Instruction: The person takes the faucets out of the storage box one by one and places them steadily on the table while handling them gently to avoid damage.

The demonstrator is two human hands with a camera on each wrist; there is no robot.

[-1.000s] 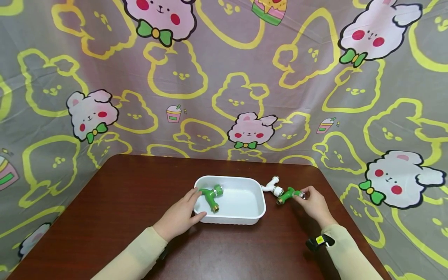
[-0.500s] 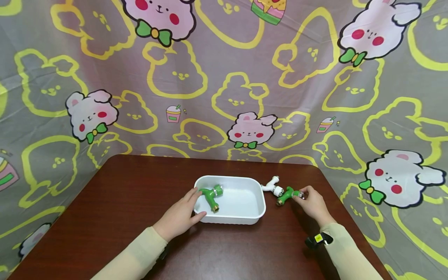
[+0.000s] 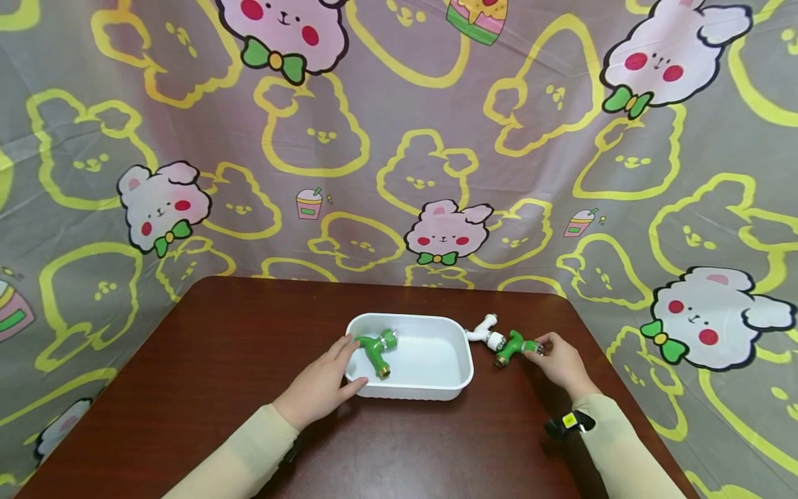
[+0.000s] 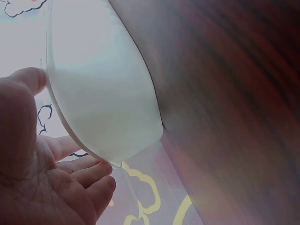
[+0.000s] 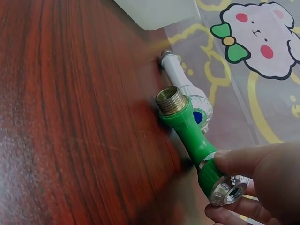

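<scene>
My left hand (image 3: 318, 384) rests on the left end of a white plastic basin (image 3: 408, 394), fingers spread along the rim and thumb at its front edge. Inside the basin lies a green faucet (image 3: 376, 350) with a brass threaded end. My right hand (image 3: 561, 364) pinches a second green faucet (image 5: 194, 138) by its silver-trimmed end, between thumb and fingers. In the right wrist view its brass thread points away from the hand. Right behind that faucet, a white faucet (image 3: 485, 333) lies close to the basin's right side.
The things stand on a dark reddish-brown wooden table (image 3: 249, 333). A patterned cloth (image 3: 349, 229) with cartoon rabbits hangs behind the table and along both sides. A dark strap with a yellow patch (image 3: 569, 421) is at the right wrist.
The green faucet in my right hand has turned a little, its brass end shifting slightly right. My left hand and the basin have not moved.
</scene>
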